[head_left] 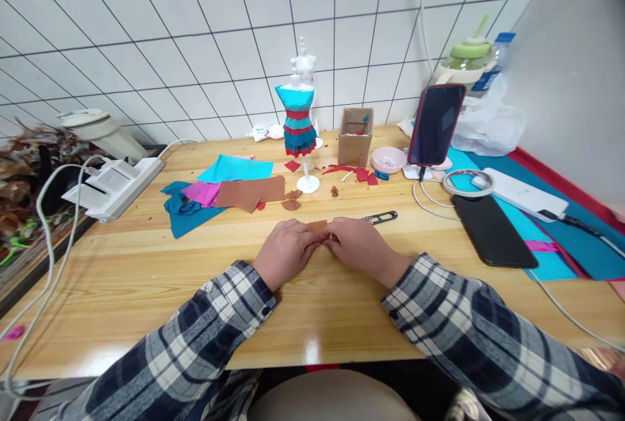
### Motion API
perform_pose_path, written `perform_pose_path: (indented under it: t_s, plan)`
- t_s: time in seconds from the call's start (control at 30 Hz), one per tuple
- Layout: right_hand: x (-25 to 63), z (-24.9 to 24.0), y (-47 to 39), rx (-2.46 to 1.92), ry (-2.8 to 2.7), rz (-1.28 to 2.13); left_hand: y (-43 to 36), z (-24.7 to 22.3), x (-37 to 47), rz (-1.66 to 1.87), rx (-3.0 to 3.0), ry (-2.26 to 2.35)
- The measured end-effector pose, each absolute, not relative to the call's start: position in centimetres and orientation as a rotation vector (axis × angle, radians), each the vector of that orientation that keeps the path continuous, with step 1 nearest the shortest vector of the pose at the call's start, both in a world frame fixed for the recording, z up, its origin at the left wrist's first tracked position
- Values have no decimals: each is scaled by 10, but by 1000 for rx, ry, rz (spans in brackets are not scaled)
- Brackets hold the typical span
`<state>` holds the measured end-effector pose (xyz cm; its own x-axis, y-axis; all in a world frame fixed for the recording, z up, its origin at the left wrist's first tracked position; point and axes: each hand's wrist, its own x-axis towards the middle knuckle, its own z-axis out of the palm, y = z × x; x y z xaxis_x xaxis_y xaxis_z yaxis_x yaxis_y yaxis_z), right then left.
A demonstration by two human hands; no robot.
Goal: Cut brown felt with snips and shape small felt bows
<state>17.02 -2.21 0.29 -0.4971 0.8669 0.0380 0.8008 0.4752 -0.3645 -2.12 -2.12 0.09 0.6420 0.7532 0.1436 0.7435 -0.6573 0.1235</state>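
Plaid sleeves are lying nearest us. Left hand and right hand are pinching small brown cloth, on our side of the dressed mannequin. We're covering most of it, so we're probably risking misalignment if a pinch slips.

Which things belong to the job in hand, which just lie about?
Likely the job's:
brown piece, between left hand and right hand
larger brown sheet
dressed miniature mannequin

Likely just lying about:
flat black phone
upright phone
green-lidded cup
plastic bag
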Motion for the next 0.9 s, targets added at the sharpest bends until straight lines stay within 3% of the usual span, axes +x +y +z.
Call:
perform_pose_path:
  t_s: [0.9]
  plan:
    - [170,4,-22,-1456,-2512,483,-22,1,-20,286,2777,1278]
